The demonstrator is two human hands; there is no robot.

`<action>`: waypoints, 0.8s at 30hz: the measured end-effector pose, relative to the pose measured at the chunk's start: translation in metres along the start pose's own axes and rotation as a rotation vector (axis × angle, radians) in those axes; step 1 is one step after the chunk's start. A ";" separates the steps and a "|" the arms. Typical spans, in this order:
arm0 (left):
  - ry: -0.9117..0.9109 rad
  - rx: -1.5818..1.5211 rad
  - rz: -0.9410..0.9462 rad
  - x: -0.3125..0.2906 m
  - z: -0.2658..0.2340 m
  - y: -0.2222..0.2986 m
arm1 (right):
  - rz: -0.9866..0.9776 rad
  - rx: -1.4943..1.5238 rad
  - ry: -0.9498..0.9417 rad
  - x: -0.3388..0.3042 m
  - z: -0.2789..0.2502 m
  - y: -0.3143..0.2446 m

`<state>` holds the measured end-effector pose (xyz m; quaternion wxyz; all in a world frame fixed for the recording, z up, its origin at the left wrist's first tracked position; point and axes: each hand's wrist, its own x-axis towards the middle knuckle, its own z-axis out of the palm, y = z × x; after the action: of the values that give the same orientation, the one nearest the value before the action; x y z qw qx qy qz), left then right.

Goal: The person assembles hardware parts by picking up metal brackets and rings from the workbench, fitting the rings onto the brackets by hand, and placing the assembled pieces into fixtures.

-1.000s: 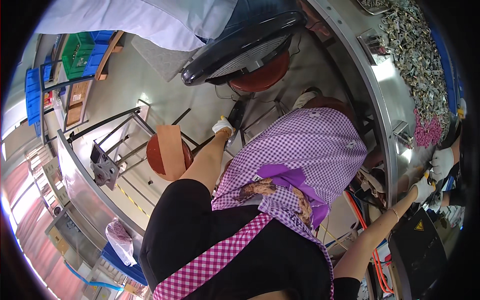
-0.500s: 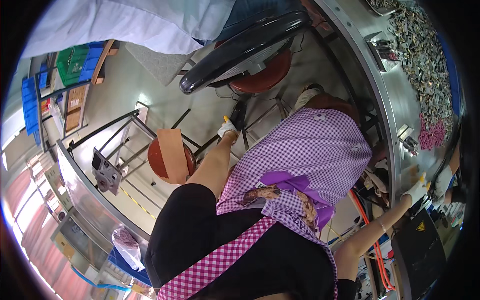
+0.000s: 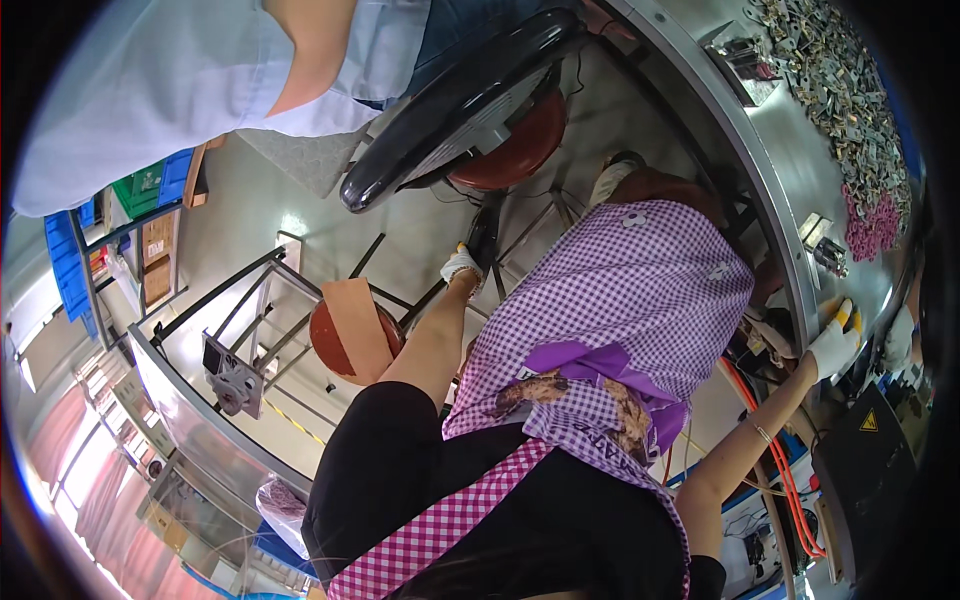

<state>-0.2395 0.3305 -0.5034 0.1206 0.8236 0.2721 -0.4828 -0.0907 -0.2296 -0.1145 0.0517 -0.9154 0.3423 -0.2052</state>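
My right hand [image 3: 836, 346], in a white glove with yellow fingertips, reaches out at the right. Its fingers are stretched out over the rim of the metal worktable [image 3: 770, 200], and nothing shows in them. A small metal fixture [image 3: 823, 245] stands on the table beyond my fingertips. My left hand [image 3: 461, 264], gloved the same way, hangs away from my body. Its fingers look loosely extended, with no object visible in them. Beside it in the picture is a dark elongated thing [image 3: 485, 235], and I cannot tell whether they touch.
Small metal parts [image 3: 835, 90] and pink pieces [image 3: 872, 222] lie heaped on the table. Another person's gloved hand [image 3: 898, 338] is at the far right; a person in a pale coat [image 3: 190, 90] is at upper left. A black fan [image 3: 460, 110] and a stool with cardboard [image 3: 357, 330] stand near.
My right hand has shifted away from the other person's gloved hand, and its fingers now spread at the table rim. The whole view has shifted slightly. More of the coated person's arm shows.
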 end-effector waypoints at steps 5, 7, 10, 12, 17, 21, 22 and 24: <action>0.046 0.031 0.048 -0.009 -0.002 0.009 | 0.063 -0.036 -0.031 -0.003 -0.002 -0.008; 0.033 0.047 0.041 -0.008 0.000 0.011 | 0.081 -0.052 -0.021 -0.004 -0.001 -0.010; 0.019 0.064 0.034 -0.001 0.009 0.013 | 0.100 -0.070 -0.011 -0.004 -0.001 -0.009; 0.066 0.036 0.026 0.010 0.023 0.005 | 0.095 -0.023 -0.021 -0.002 0.000 -0.012; 0.007 0.021 0.010 0.021 0.028 0.006 | 0.094 -0.011 -0.015 -0.003 0.001 -0.008; -0.045 0.024 0.003 0.013 0.020 0.011 | 0.094 -0.029 -0.006 -0.005 0.001 -0.008; 0.002 0.020 0.017 0.009 0.021 0.012 | 0.096 -0.025 -0.005 -0.006 0.001 -0.009; 0.093 0.011 0.047 0.003 0.022 0.014 | 0.100 -0.019 0.000 -0.007 0.000 -0.010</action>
<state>-0.2459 0.3099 -0.5181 0.1143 0.8520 0.2554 -0.4425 -0.0889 -0.2175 -0.1144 0.0534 -0.8977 0.3894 -0.1989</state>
